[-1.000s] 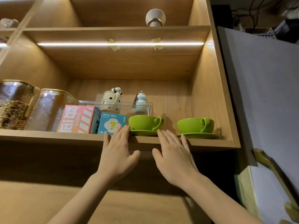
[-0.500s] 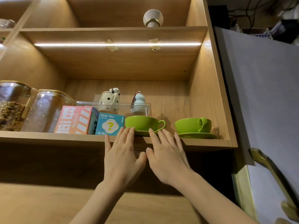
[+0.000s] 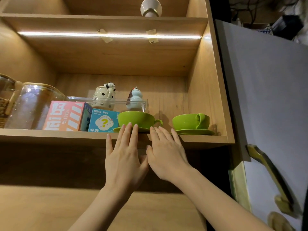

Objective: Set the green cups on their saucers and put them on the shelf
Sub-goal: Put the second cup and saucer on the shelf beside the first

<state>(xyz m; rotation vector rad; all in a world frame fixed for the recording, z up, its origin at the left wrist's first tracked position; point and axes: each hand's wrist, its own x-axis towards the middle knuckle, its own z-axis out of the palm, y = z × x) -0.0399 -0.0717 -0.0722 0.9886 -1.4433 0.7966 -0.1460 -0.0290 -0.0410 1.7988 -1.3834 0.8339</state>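
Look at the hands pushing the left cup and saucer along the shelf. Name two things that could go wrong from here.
1. The left cup sits loose on its saucer; the left hand and right hand push with flat fingertips, so a jerk might slide or tip it.
2. The blue box stands right beside that saucer, and a clear tray lies behind; pushing further might knock them.

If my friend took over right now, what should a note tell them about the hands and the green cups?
Left hand: open, fingertips against the left cup's saucer, gripping nothing.
Right hand: open, flat at the shelf edge, holding nothing.
Left cup and right cup each sit on a saucer on the shelf; the right saucer is near the side wall.
Done: both sets shelved.
Left: maybe nudge the left set further in.
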